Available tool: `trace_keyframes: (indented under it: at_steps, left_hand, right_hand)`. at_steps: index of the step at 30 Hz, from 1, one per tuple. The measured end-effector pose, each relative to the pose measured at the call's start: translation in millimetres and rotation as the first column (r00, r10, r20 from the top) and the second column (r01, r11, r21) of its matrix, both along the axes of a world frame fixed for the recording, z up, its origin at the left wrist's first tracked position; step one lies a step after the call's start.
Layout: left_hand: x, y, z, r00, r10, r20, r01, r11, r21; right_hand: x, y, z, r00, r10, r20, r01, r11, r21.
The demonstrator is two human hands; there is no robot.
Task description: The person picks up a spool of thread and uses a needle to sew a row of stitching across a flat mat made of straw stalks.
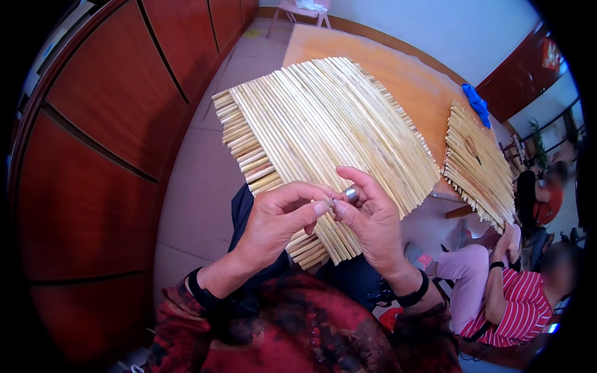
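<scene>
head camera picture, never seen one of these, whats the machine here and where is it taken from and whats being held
There is no machine arm here: you see a person's two bare hands. The one picture comes from a wide fisheye camera worn on their head, looking down, so edges bend and the corners go black.

A large mat of pale sticks lies partly on an orange-brown table and extends past its edge toward the person. At the far right are a second stick mat and a blue cloth-like thing.

The left hand and right hand pinch something thin, too small to name. A metal band circles a right finger. Another person in a striped top sits nearby.
</scene>
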State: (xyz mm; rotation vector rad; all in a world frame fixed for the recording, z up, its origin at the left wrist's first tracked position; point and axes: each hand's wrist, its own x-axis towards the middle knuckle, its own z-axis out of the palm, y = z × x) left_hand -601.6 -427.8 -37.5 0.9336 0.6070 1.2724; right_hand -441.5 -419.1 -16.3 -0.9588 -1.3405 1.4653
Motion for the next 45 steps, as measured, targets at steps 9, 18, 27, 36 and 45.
trace_keyframes:
  at_steps: [9, 18, 27, 36, 45]
  left_hand:
    - [-8, 2, 2, 0.996, -0.041, -0.075, 0.036, 0.997, -0.064]
    - [-2, 1, -2, 0.993, -0.102, 0.05, 0.108, 0.987, -0.116]
    - [3, 6, 0, 0.988, -0.114, 0.1, 0.131, 0.974, -0.184]
    - [0, 7, -1, 0.996, -0.083, -0.022, 0.079, 0.986, -0.147]
    - [1, 5, -1, 0.991, -0.111, 0.081, 0.121, 0.982, -0.143]
  right_hand:
    - [7, 8, 2, 0.962, 0.031, 0.272, -0.131, 0.925, 0.356]
    - [6, 8, -4, 0.988, 0.149, 0.049, -0.155, 0.975, 0.161]
    - [0, 13, -11, 0.998, -0.029, -0.06, 0.04, 0.982, 0.182]
    - [13, 23, 0, 0.986, 0.046, -0.16, -0.028, 0.993, 0.112]
    - [6, 18, -9, 0.987, 0.162, 0.025, -0.163, 0.963, 0.213]
